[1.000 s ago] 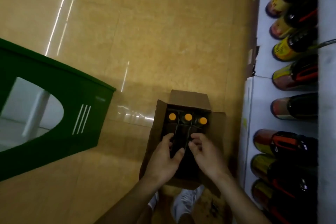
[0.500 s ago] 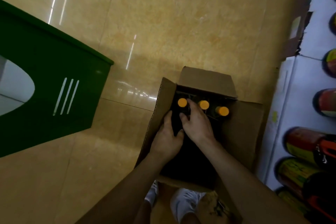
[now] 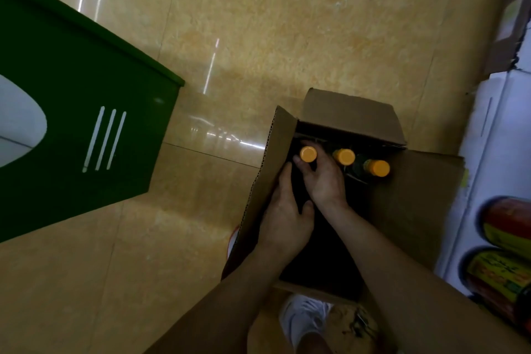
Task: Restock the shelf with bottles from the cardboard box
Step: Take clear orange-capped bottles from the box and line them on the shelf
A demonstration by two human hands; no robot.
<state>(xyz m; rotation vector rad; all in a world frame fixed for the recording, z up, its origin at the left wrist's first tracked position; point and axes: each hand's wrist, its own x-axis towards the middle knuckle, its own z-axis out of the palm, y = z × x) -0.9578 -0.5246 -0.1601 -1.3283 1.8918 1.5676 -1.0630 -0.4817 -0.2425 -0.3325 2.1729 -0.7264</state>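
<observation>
Three orange-capped bottles stand in a row at the cardboard box's (image 3: 425,195) 12 o'clock end; the right hand (image 3: 323,178) curls around the leftmost bottle (image 3: 308,154) below its cap; the left hand (image 3: 284,218), at 7 o'clock of it, reaches inside, its grip impossible to tell; the shelf (image 3: 471,181) lies at 3 o'clock.

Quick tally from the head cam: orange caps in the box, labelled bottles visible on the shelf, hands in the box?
Orange-capped bottles in the cardboard box: 3
Labelled bottles on the shelf at the right edge: 2
Hands in the box: 2, left hand, right hand
Total: 7
</observation>
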